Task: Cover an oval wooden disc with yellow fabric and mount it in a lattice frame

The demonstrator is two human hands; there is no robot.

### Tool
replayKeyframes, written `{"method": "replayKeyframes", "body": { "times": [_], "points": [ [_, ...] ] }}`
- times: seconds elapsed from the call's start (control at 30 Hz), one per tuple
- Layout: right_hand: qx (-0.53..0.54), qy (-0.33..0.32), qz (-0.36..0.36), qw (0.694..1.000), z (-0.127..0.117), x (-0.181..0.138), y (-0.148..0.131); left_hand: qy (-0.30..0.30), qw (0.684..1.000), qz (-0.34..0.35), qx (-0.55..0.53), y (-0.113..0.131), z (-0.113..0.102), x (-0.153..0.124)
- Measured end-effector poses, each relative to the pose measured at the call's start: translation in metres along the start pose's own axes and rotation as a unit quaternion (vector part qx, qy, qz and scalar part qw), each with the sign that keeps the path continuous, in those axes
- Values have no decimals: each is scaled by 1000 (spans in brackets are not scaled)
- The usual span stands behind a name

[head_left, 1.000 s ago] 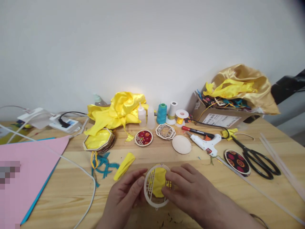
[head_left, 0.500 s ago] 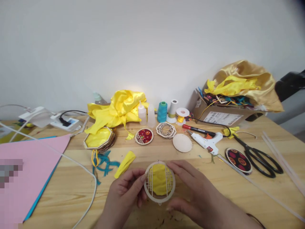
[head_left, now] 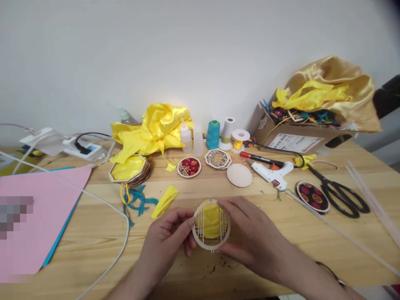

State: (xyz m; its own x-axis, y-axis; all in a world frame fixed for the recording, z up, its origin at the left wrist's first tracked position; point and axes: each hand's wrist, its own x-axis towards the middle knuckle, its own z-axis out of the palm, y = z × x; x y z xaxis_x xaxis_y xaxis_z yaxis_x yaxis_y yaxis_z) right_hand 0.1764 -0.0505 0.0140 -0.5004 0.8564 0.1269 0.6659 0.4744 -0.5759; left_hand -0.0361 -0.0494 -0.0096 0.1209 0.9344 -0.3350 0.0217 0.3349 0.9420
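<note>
Since a second ago the round frame has come up off the counter and turned to face the person, and the right hand no longer covers it. It hangs low over the front edge, lattice bars over a yellow cloth filling. The left hand pinches its left rim with thumb and fingertips; the right hand grips the right rim and underside. A wooden disc, glue gun and scissors lie beyond, and a folded yellow strip lies near the left hand.
</note>
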Motion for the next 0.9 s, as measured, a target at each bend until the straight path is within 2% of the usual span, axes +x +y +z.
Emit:
{"method": "replayKeyframes", "body": {
  "times": [0.07, 0.13, 0.23, 0.3, 0.37, 0.6, 0.9],
  "points": [
    [4, -8, 6, 1000, -1, 1, 3, 18, 999, 24, 19, -1, 1, -1],
    [8, -7, 12, 1000, -4, 4, 7, 47, 993, 83, 70, -2, 0, -1],
    [8, 5, 10, 1000, -10, 10, 13, 77, 954, 210, 201, -6, -4, -1],
    [8, 3, 6, 1000, -13, 15, 16, 78, 923, 262, 270, -10, -8, 0],
    [8, -5, 5, 1000, -13, 19, 18, 68, 914, 271, 295, -14, -10, 1],
    [17, -21, 6, 1000, -4, 18, 20, 24, 914, 235, 329, -15, -9, 4],
    [1, -30, 0, 1000, -5, 21, 18, 48, 843, 290, 450, -17, -6, 4]
  ]
}}
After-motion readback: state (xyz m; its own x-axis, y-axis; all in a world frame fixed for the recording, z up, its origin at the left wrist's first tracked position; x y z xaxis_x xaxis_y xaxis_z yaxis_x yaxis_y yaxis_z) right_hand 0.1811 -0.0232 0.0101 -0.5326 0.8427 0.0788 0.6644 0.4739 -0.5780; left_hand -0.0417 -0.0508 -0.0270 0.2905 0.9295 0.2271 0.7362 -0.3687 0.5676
